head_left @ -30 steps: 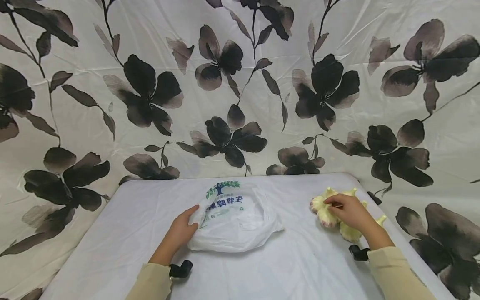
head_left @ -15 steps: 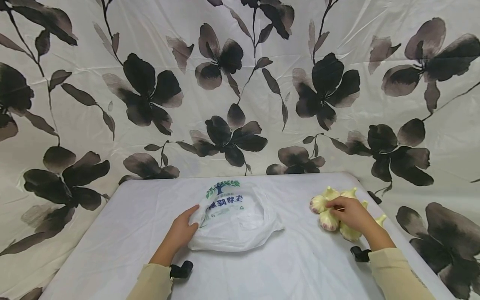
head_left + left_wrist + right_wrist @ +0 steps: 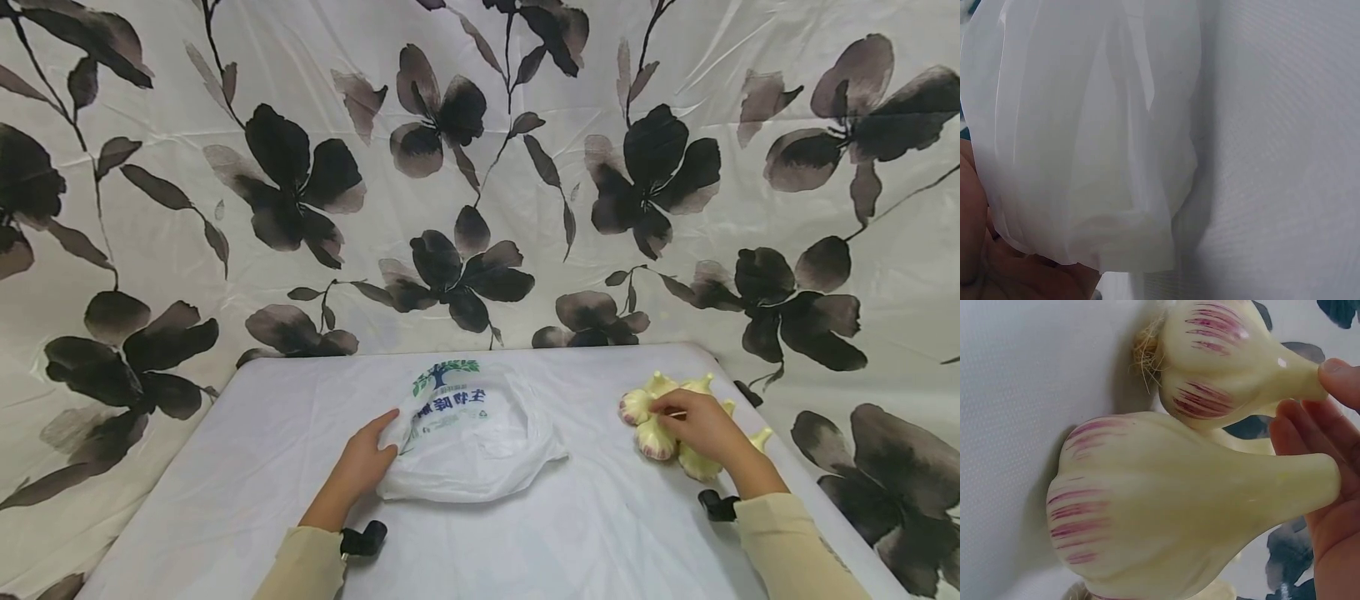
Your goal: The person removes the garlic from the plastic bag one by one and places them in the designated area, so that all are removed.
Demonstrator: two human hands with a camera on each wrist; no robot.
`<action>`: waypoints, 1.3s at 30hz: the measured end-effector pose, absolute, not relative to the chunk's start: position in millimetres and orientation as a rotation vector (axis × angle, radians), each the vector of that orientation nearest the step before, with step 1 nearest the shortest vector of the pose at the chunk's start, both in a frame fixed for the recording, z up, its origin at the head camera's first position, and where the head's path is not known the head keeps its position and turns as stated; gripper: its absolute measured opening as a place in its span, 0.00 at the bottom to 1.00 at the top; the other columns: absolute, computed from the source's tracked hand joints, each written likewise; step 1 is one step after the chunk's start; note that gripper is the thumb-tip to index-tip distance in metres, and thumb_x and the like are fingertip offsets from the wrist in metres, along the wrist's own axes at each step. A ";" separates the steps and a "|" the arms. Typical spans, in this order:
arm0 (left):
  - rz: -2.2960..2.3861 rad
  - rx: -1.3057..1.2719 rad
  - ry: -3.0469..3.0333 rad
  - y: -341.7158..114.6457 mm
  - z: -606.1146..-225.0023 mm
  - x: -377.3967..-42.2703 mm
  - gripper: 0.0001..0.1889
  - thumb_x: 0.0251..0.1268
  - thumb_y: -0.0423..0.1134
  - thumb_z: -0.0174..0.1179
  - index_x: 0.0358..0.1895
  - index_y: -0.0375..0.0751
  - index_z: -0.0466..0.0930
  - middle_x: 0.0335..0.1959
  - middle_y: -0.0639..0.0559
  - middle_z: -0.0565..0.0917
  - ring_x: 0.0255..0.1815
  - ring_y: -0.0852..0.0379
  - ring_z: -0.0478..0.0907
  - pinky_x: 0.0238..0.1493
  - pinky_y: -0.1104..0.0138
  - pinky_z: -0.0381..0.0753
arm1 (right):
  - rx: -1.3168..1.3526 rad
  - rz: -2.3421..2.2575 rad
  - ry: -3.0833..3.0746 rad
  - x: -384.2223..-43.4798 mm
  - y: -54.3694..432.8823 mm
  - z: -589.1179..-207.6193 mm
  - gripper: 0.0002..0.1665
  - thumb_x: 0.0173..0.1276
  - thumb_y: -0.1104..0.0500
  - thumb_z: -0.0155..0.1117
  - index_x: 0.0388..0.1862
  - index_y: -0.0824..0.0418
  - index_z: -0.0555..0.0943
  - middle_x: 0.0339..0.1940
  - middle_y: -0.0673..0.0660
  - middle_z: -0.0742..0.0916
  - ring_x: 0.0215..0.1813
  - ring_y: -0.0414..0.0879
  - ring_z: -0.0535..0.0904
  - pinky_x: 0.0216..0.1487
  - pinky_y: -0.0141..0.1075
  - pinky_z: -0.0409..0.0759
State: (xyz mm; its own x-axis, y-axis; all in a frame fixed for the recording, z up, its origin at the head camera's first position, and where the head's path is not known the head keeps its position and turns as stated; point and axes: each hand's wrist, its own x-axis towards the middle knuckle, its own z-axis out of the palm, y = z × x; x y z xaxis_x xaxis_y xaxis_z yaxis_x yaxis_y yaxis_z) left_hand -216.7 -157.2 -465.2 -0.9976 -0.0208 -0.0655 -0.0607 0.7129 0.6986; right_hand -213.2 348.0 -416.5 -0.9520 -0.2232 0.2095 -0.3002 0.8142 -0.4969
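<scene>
A white plastic bag [image 3: 468, 467] with a green tree and blue print lies crumpled near the table's middle, its mouth facing up. My left hand [image 3: 362, 458] holds its left edge between thumb and fingers; in the left wrist view the bag's wall [image 3: 1079, 137] covers part of that hand. On the right, my right hand [image 3: 697, 421] reaches over several pale garlic bulbs with purple streaks. In the right wrist view its thumb and fingers pinch the stem tip of one garlic bulb [image 3: 1210, 356]. A second garlic bulb [image 3: 1147, 506] stands nearer the camera, its stem close to the palm.
A white cloth covers the table [image 3: 525, 550], whose right edge runs close behind the garlic. Behind hangs a curtain [image 3: 540, 208] with dark flowers. Black wrist cameras sit on both wrists, the left camera [image 3: 363, 539] being below the bag.
My right fingers have shifted slightly around the garlic stem, and the front-left bulbs stand a little differently from a second ago. My left hand and the bag have stayed in place.
</scene>
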 end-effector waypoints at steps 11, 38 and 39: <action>1.183 -0.055 2.847 -155.0 -461.4 -215.6 0.33 0.64 0.34 0.50 0.75 0.47 0.58 0.75 0.36 0.60 0.76 0.35 0.54 0.72 0.40 0.56 | 0.424 0.844 -2.827 -213.3 344.3 -413.0 0.11 0.64 0.67 0.62 0.45 0.64 0.84 0.46 0.61 0.86 0.49 0.57 0.83 0.48 0.45 0.85; 1.039 0.094 2.906 -160.5 -447.3 -225.5 0.33 0.67 0.36 0.49 0.76 0.44 0.56 0.73 0.35 0.62 0.72 0.34 0.62 0.68 0.41 0.66 | 0.559 0.812 -2.730 -231.3 312.4 -397.1 0.11 0.67 0.65 0.60 0.47 0.63 0.84 0.46 0.60 0.87 0.49 0.56 0.84 0.48 0.42 0.85; 1.021 0.102 2.910 -161.6 -444.1 -226.2 0.33 0.67 0.36 0.49 0.76 0.44 0.56 0.73 0.35 0.63 0.71 0.33 0.64 0.67 0.41 0.68 | 0.561 0.805 -2.723 -231.8 310.0 -394.9 0.12 0.68 0.64 0.60 0.48 0.63 0.84 0.48 0.60 0.86 0.50 0.57 0.83 0.49 0.43 0.85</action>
